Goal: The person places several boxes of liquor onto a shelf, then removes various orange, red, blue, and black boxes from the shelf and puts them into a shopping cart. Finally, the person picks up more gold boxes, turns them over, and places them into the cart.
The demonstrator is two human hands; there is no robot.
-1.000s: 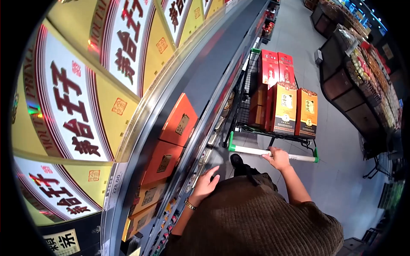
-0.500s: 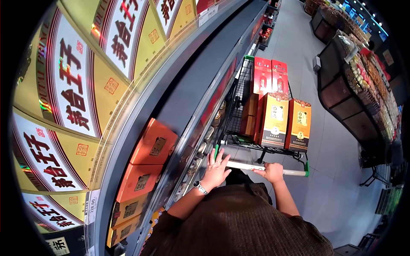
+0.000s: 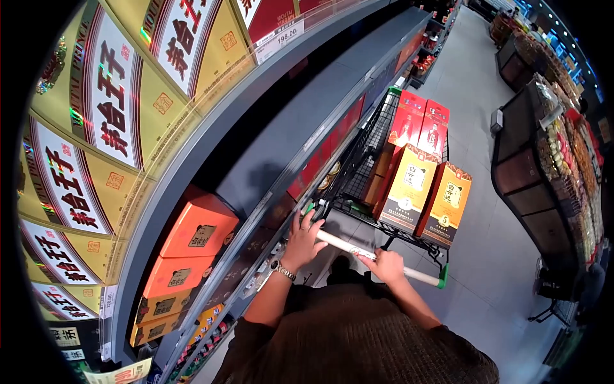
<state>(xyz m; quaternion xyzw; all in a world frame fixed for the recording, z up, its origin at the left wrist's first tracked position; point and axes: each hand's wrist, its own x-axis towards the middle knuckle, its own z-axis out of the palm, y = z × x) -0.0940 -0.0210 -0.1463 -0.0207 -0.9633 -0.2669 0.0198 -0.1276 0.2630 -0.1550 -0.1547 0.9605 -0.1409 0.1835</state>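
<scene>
My right hand [image 3: 386, 266] is closed around the white handle [image 3: 343, 245] of a shopping cart. At the handle's left end, beside its green tip, my left hand [image 3: 301, 246] has its fingers spread and is not wrapped round the bar; a metal watch [image 3: 282, 269] is on that wrist. Inside the black wire cart [image 3: 364, 174] stand a yellow gift box [image 3: 407, 188] and an orange box marked 5 [image 3: 446, 203]. Behind them are two red boxes [image 3: 407, 121]. Darker boxes, partly hidden, lie along the cart's left side.
Close on my left runs a shelf [image 3: 268, 137] with several orange boxes [image 3: 199, 224] and, above, large yellow boxes [image 3: 114, 96]. Grey tiled floor [image 3: 473, 89] stretches ahead. On the right stands a dark display counter [image 3: 527, 173] heaped with packaged goods.
The view has turned, so the cart and handle now slant more. My left hand appears further left and lower along the shelf side. My right hand stays on the handle.
</scene>
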